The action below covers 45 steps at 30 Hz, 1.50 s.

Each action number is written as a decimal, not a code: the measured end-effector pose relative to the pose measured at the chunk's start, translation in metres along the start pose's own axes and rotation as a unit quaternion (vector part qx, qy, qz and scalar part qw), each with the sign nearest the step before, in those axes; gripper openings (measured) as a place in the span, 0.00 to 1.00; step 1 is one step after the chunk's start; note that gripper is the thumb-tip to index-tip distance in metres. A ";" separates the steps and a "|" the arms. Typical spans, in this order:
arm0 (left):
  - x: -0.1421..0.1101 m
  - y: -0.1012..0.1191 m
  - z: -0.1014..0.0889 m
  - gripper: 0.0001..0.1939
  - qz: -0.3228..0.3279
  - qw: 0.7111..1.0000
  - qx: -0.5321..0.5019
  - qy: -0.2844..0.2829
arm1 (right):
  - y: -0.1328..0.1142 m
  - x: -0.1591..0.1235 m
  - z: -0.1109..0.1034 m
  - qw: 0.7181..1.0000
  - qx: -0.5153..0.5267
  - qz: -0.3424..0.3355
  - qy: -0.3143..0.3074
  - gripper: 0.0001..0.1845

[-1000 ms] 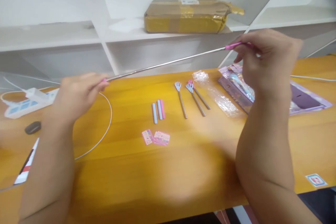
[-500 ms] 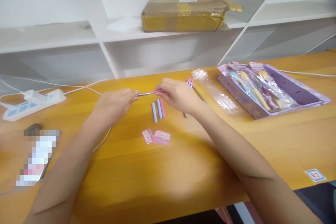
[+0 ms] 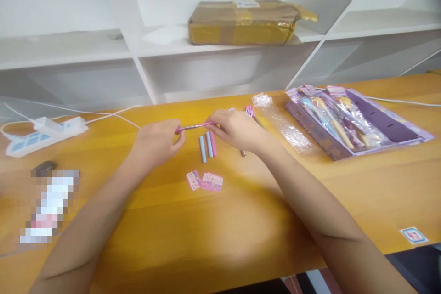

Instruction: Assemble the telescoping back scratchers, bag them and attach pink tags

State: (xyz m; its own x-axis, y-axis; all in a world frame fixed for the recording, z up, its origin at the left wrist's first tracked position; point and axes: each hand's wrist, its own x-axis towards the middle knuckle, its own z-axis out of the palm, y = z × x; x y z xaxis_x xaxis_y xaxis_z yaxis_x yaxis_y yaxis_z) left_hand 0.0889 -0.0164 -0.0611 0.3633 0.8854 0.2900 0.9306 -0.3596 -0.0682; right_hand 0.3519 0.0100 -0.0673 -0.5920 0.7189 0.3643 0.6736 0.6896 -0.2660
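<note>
My left hand (image 3: 155,140) and right hand (image 3: 237,128) pinched opposite ends of the pink-ended back scratcher (image 3: 190,127) above the table (image 3: 172,225); it looked light, its metal shaft stiff and slick, the ends likely grippier.

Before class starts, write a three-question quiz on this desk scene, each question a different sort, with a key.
1. True or false: the brown, taped cardboard box sits on the white shelf.
2. Fill in: beside the short pink stick lie ___ short light-blue sticks.
3. The bare left hand holds: A) a slim metal rod with pink ends; B) a clear plastic wrapper; C) a black mouse.
Key: 1 true; 2 two; 3 A.
</note>
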 end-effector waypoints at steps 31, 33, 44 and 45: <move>-0.004 -0.005 -0.013 0.15 0.098 0.994 -0.014 -0.049 | 0.005 -0.007 -0.005 0.999 0.003 -0.036 0.023 0.17; -0.003 -0.006 -0.009 0.15 0.093 0.995 -0.023 -0.040 | 0.007 -0.006 -0.009 0.998 -0.011 -0.049 0.026 0.17; 0.000 -0.008 -0.008 0.16 0.054 0.996 -0.004 -0.069 | 0.005 -0.006 -0.019 0.994 -0.065 -0.074 0.048 0.18; 0.000 -0.008 -0.011 0.18 0.042 0.996 0.002 -0.081 | 0.006 -0.006 -0.021 0.993 -0.071 -0.077 0.051 0.18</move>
State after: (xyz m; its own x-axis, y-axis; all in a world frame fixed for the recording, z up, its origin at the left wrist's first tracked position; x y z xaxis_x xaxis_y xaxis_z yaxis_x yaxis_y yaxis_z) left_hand 0.0814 -0.0165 -0.0503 0.4412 0.8885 0.1259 0.8971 -0.4328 -0.0891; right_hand 0.3686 0.0086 -0.0526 -0.6491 0.5886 0.4818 0.6387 0.7658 -0.0751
